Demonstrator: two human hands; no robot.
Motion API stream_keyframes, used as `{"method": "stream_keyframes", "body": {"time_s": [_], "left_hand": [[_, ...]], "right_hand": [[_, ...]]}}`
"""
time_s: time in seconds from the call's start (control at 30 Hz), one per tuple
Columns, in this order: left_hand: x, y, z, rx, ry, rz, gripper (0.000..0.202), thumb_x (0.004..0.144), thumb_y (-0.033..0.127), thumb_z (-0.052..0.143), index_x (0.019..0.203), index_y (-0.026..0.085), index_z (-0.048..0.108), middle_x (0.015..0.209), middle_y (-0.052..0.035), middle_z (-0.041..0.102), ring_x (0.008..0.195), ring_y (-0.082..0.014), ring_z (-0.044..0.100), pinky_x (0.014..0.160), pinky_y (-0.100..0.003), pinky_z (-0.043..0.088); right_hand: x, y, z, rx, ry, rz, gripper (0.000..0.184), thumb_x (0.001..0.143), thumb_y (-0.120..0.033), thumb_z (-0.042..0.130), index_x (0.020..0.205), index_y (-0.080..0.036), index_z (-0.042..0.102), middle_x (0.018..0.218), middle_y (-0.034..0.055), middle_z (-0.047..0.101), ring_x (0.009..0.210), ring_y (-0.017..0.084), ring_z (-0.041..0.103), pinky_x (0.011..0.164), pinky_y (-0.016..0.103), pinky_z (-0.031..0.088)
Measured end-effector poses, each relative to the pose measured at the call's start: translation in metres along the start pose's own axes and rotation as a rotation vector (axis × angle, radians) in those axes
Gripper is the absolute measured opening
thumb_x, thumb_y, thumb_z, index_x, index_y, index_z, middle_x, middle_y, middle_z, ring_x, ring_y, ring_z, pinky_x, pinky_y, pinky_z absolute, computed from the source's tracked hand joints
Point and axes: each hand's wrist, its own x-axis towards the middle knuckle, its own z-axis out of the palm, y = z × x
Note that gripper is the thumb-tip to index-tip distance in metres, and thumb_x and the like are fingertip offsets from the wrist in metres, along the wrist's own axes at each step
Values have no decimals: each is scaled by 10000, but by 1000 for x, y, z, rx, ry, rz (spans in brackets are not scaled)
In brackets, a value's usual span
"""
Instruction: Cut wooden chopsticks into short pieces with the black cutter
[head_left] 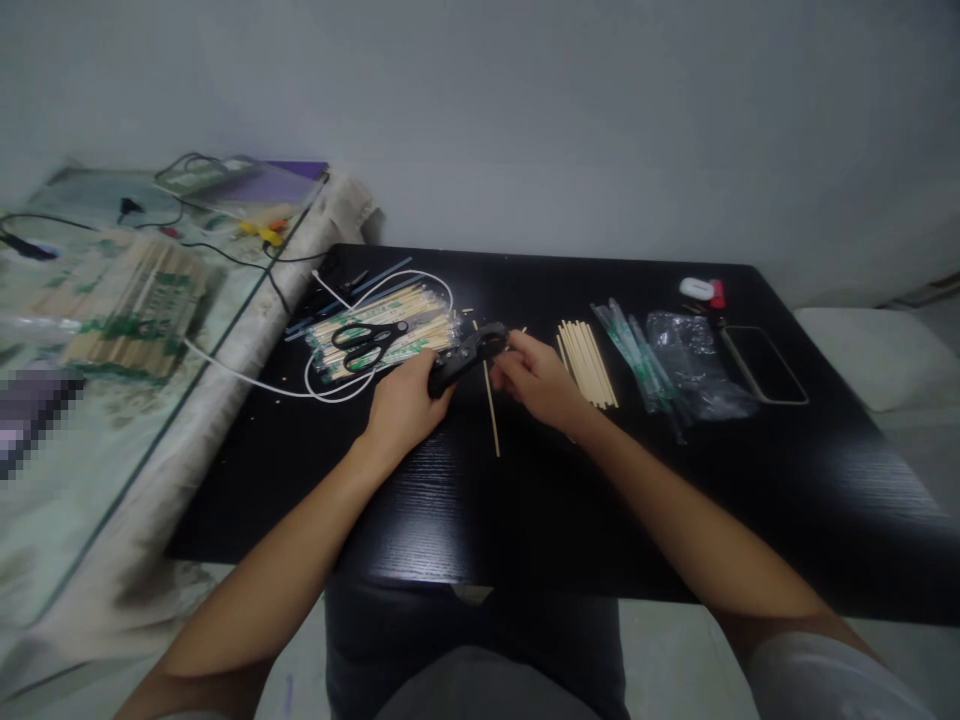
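Black-handled hand tool is resting in my left hand, left of the neat bundle of slim, pale wooden sticks; my fingers are wrapping its handle. My right hand, just left of that bundle, is curling its fingers at the tool's far end, and I cannot tell whether they are pinching anything. Black-handled scissors are lying well left of the bundle, and green-printed clear plastic wrappers just right, on the black wood-grain desk.

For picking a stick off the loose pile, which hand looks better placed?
Probably the right hand: it is right beside the pile of loose sticks, while the left hand grips the black tool.
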Motion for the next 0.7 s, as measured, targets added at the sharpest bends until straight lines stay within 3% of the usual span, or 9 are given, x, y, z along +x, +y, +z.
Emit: {"method": "stream_keyframes", "body": {"time_s": [0.43, 0.7], "left_hand": [[0, 1, 0, -23, 31, 2, 187, 938, 344, 615, 1053, 198, 600, 1002, -103, 703, 924, -268, 668, 770, -364, 486], [0, 1, 0, 5, 50, 22, 201, 932, 336, 631, 1069, 191, 605, 1013, -105, 707, 936, -268, 665, 787, -373, 492]], "right_hand": [[1, 7, 0, 60, 18, -26, 163, 952, -370, 609, 946, -213, 566, 686, -14, 631, 592, 117, 513, 518, 263, 334], [1, 5, 1, 56, 62, -4, 161, 924, -351, 638, 967, -211, 572, 680, -16, 645, 605, 118, 533, 546, 281, 364]]}}
